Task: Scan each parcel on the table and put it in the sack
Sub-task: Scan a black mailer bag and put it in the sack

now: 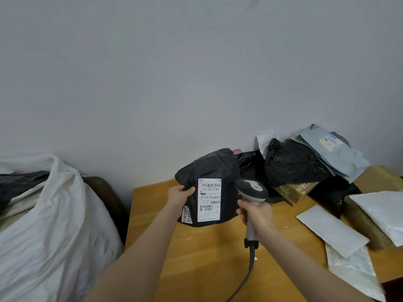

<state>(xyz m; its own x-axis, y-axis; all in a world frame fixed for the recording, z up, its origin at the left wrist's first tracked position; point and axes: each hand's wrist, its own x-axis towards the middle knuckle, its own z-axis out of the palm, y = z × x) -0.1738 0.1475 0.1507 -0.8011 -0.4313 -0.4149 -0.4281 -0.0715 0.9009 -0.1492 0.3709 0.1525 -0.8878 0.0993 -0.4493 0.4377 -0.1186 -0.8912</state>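
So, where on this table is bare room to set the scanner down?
Bare wood: the table's near left, from its left edge to the scanner cable, below the held black parcel. A strip between cable and white mailers. Crowded: the far right parcel pile.

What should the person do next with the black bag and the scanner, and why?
Probably tip the scanner in the right hand toward the white label, because the left hand holds the black parcel up with its barcode facing the camera, and the scanner's head sits beside the label, not clearly aimed at it.

matt black plastic parcel [209,171] – smooth wood table [207,258] (white cloth sack [54,225])
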